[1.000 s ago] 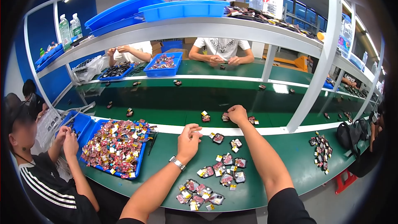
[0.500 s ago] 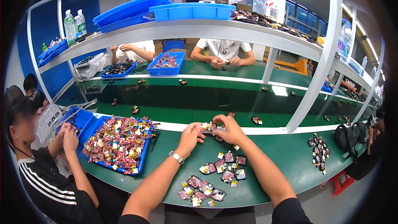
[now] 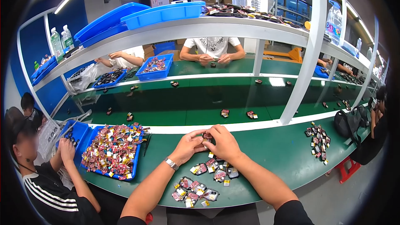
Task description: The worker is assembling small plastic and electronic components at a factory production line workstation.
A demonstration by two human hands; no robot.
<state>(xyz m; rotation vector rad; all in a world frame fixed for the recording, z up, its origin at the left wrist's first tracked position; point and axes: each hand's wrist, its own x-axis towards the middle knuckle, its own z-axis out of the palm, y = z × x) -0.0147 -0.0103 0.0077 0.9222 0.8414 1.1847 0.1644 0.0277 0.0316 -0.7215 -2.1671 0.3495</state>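
Note:
Above the near bench my left hand [image 3: 187, 146] and right hand [image 3: 223, 142] meet, fingers curled and pressed round a small electronic module [image 3: 206, 136] with a reddish circuit board. The fingers cover most of it. A metal-banded watch [image 3: 171, 163] is on my left wrist. Between my forearms lie several similar modules [image 3: 192, 189], dark-rimmed shells with red boards and small white-and-yellow pieces. To the left of my left hand stands a blue tray [image 3: 136, 161] heaped with red boards [image 3: 110, 152].
A black tweezer-like tool [image 3: 147, 144] lies beside the tray. More modules [image 3: 318, 141] are grouped at the right, near a black bag [image 3: 350, 127]. A white post [image 3: 303, 54] and shelf [image 3: 175, 33] rise ahead. A co-worker [image 3: 46, 183] sits at the left; others work across.
My hands have drawn together and slightly nearer, closing round the module, which showed more between the fingertips before. The whole view has shifted a little.

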